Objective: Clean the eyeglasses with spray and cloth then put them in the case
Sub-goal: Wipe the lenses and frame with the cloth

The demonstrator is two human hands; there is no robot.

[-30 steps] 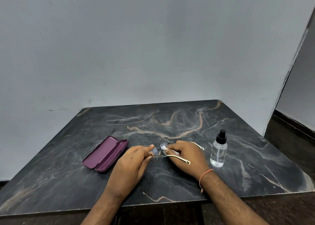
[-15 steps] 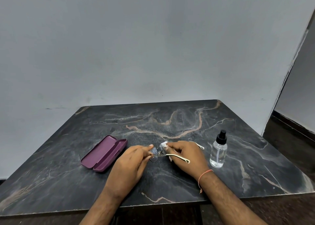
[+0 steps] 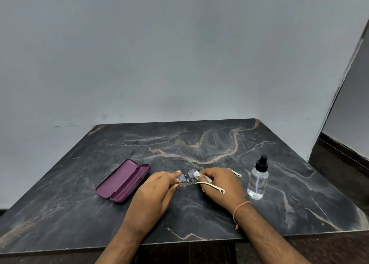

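The left hand pinches the eyeglasses at one end of the frame, thumb and fingers curled round it, holding them just above the table. The right hand grips a small white cloth, fingers bunched on it, and presses it against the lens on its side. The two cream-coloured temples stick out to the right, one passing in front of the right hand, the other showing past its knuckles. A thin orange thread circles the right wrist.

To the left of the hands lies the purple case, open, lid flat on the table beside its tray. To the right, near the right hand but not touching it, a clear spray bottle with a black cap stands upright, a little liquid in its base.

The table is dark stone with pale and rust-coloured veins, its far edge against a plain grey-white wall. At the right the wall ends at a corner, and beyond it are another pale wall and a dark skirting along a dark floor.

Most of the cloth is hidden inside the right hand, so I cannot tell its full shape. The lenses are nearly transparent and hard to trace against the stone. Both forearms are cut off by the bottom edge.
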